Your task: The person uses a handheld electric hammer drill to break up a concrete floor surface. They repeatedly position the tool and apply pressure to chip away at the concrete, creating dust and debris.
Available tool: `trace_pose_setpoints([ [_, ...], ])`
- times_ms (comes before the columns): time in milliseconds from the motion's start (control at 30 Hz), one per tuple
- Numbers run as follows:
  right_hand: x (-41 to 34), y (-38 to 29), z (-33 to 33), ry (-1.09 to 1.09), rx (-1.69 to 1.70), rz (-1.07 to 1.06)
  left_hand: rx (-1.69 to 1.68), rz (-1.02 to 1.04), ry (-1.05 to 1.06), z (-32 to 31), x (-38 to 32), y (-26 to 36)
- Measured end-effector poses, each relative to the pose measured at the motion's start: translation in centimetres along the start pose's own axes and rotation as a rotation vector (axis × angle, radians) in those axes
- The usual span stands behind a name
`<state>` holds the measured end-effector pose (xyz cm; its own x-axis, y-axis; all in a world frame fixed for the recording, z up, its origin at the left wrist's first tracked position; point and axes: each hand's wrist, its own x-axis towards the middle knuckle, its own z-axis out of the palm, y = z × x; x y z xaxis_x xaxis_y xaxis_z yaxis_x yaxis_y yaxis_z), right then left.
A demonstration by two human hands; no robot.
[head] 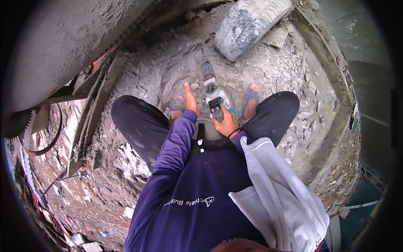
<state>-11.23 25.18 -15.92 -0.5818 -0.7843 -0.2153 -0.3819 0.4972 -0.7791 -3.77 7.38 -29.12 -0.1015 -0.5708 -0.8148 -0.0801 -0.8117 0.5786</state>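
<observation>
A grey rotary hammer (pixel 211 88) lies between my feet, pointing away from me. Its thin dark bit (pixel 204 56) reaches toward the dusty, broken ground (pixel 176 66); whether the tip touches is hard to tell. My right hand (pixel 227 123) is wrapped around the rear handle, with a black band at the wrist. My left hand (pixel 190 101) is stretched out to the left of the tool, fingers extended and seen edge-on. It holds nothing and is apart from the hammer body. Sandalled feet, the left (pixel 178 104) and the right (pixel 252 99), flank the tool.
A dust-covered tyre (pixel 248 28) lies ahead on the right. At upper left hangs a large mud-caked drum (pixel 72 41) beside metal beams (pixel 97 110). A raised metal edge (pixel 324 56) bounds the right side. Loose rubble (pixel 292 126) surrounds me. A pale cloth (pixel 280 189) hangs over my right arm.
</observation>
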Motion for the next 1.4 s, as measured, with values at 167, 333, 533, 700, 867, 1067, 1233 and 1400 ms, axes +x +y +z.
trace_pose_setpoints([
  [167, -0.5, -0.1, -0.3, 0.038, 0.312, 0.200, 0.207, -0.039, -0.046, 2.7, 4.2, 1.6],
  [333, -1.3, -4.1, -4.5, 0.013, 0.358, 0.238, 0.205, -0.165, -0.346, 4.9, 3.7, 1.2],
  [533, -1.3, -12.0, -11.4, -0.090, 0.367, 0.267, 0.084, -0.477, -0.646, 8.1, 1.6, -1.0],
  [700, -3.1, -11.4, -12.6, -0.106, 0.302, 0.226, -0.187, -0.442, -0.572, 8.7, -2.9, -2.7],
  [867, -2.6, -11.5, -12.7, -0.099, 0.161, 0.137, -0.008, -0.212, -0.555, 6.1, -4.3, 2.4],
  [1067, 4.0, -13.5, -11.5, -0.264, 0.139, 0.074, 0.161, 0.048, -0.053, 2.6, 1.6, 4.0],
  [1233, 9.3, -14.5, -12.0, -0.350, 0.071, 0.147, -0.102, 0.649, -0.299, 2.7, -11.0, 18.7],
  [1400, 15.5, -14.9, -13.3, -0.448, 0.072, 0.136, 0.411, 0.989, -0.664, 4.6, -15.9, 26.0],
])
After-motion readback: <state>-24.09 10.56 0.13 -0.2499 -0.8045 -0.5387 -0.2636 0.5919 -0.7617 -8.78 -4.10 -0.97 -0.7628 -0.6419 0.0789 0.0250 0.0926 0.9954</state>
